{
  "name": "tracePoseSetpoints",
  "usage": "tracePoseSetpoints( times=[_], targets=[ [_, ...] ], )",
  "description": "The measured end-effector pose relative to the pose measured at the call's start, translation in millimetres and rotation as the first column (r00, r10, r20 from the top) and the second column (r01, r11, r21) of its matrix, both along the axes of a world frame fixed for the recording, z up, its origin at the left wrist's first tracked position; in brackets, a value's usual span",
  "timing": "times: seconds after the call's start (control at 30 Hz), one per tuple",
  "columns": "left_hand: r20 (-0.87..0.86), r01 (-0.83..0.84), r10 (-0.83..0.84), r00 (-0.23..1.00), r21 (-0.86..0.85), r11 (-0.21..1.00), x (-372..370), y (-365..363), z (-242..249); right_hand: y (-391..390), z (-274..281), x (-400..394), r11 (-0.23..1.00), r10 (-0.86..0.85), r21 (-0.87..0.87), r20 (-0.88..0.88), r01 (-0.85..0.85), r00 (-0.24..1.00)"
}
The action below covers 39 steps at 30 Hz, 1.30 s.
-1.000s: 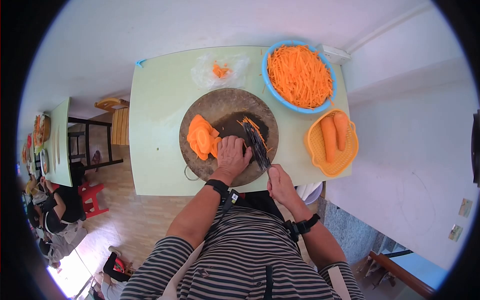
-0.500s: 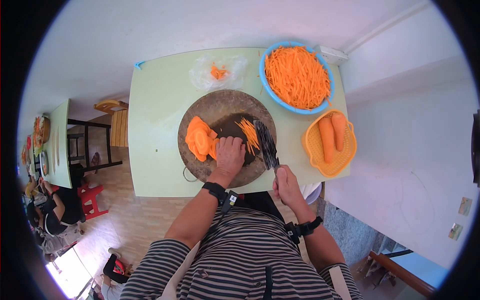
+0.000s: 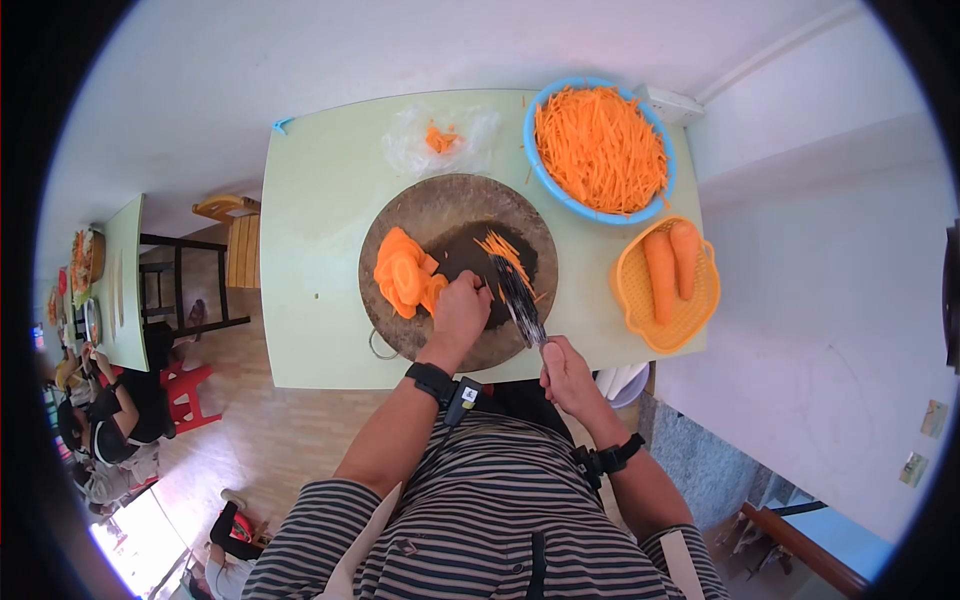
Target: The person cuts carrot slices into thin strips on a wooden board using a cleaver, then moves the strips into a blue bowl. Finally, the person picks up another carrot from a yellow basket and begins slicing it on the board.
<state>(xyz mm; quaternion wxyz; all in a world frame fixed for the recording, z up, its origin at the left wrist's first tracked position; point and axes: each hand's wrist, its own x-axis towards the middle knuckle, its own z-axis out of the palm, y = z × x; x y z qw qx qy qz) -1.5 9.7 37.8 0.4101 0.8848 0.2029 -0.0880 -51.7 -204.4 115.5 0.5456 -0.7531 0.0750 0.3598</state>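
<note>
As the knife (image 3: 518, 300), clamped in the right hand (image 3: 567, 376), is swinging back over the chopping board (image 3: 425, 205), the left hand (image 3: 462, 312) is curling there, hold unclear; cutting is apparently continuing.

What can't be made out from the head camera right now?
All in the head view:
Under the left hand: hidden by the hand itself.
Knife: most of its handle is hidden by the right hand.
Bowl: its bottom is covered by shreds.
Dark speck on the table: too small to identify.

Green table (image 3: 315, 200) — round board (image 3: 455, 195) | blue basin (image 3: 604, 217), far right | yellow basket (image 3: 690, 320), right | plastic bag (image 3: 478, 140) — beyond board
</note>
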Motion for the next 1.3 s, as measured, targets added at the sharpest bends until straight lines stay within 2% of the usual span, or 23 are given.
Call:
tracePoseSetpoints(
  times=[0.1, 0.17, 0.47, 0.7, 0.8, 0.87, 0.9, 0.97, 1.0, 1.07, 1.2, 1.3],
  targets=[
    [-0.053, -0.013, 0.013, 0.999, 0.004, 1.000, 3, -2, 6, 0, -2, -1, 0.999, 0.039, -0.014, -0.017, -0.039, 0.999],
    [-0.073, 0.002, 0.004, 0.997, 0.085, 0.996, 4, -4, 6, 0, -3, -2, 0.996, 0.074, -0.038, -0.016, -0.074, 0.997],
    [-0.069, -0.045, 0.047, 0.997, 0.038, 0.998, -1, -8, 4, 5, -3, -5, 0.994, 0.097, -0.050, -0.014, -0.097, 0.995],
    [-0.051, -0.043, 0.046, 0.998, 0.065, 0.997, -2, -9, -3, 11, -3, -8, 0.994, 0.069, -0.082, -0.023, -0.071, 0.997],
    [-0.045, -0.050, 0.053, 0.998, 0.070, 0.996, -2, -9, -3, 12, -13, -11, 0.985, 0.112, -0.136, 0.029, -0.107, 0.993],
    [-0.077, -0.054, 0.059, 0.995, 0.065, 0.996, -1, -10, -1, 14, -27, -15, 0.969, 0.164, -0.218, 0.212, -0.117, 0.964],
    [-0.079, -0.055, 0.060, 0.995, 0.064, 0.996, -2, -10, -1, 18, -26, -13, 0.969, 0.165, -0.218, 0.210, -0.119, 0.964],
    [-0.053, -0.039, 0.042, 0.998, 0.068, 0.997, -3, -9, -1, 27, -24, -6, 0.946, 0.214, -0.306, 0.336, -0.109, 0.917],
    [-0.053, -0.037, 0.041, 0.998, 0.068, 0.997, -4, -9, -1, 30, -21, -2, 0.946, 0.213, -0.307, 0.336, -0.108, 0.917],
    [-0.058, -0.037, 0.041, 0.997, 0.060, 0.997, -3, -9, -1, 35, -13, 5, 0.944, 0.210, -0.301, 0.228, -0.136, 0.951],
    [-0.036, -0.058, 0.062, 0.997, 0.083, 0.995, -4, -10, -7, 26, -12, -1, 0.934, 0.224, -0.329, 0.240, -0.138, 0.945],
    [-0.025, -0.068, 0.071, 0.997, 0.099, 0.993, -3, -11, -7, 3, -20, -12, 0.961, 0.179, -0.248, 0.200, -0.127, 0.963]
  ],
)
